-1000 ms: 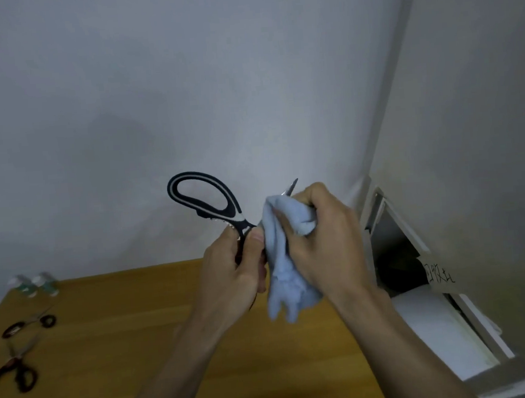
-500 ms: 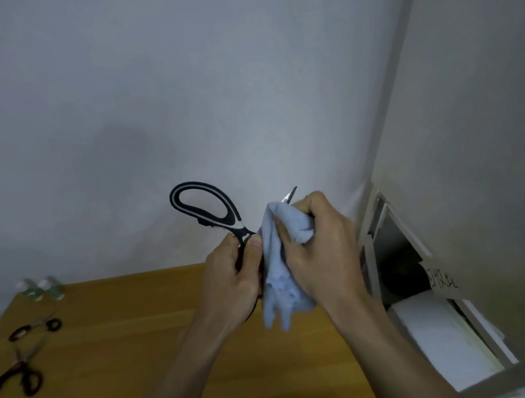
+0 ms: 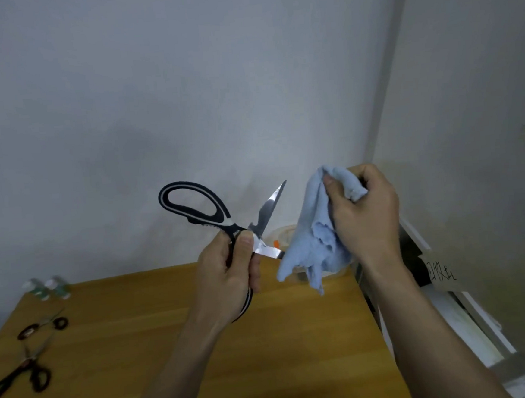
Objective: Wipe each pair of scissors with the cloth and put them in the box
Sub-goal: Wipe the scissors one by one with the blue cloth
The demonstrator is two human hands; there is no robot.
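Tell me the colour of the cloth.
Light blue cloth, gripped in the right hand; head view.

You get one view only, a wide-angle head camera looking forward and slightly down. It sits close behind your left hand [image 3: 229,273] and right hand [image 3: 363,213], both raised mid-frame. The wall [image 3: 184,95] fills the far upper half. The wooden table [image 3: 124,335] runs from near edge to far, cut off left. Edges bend from the lens. No second view overlaps.
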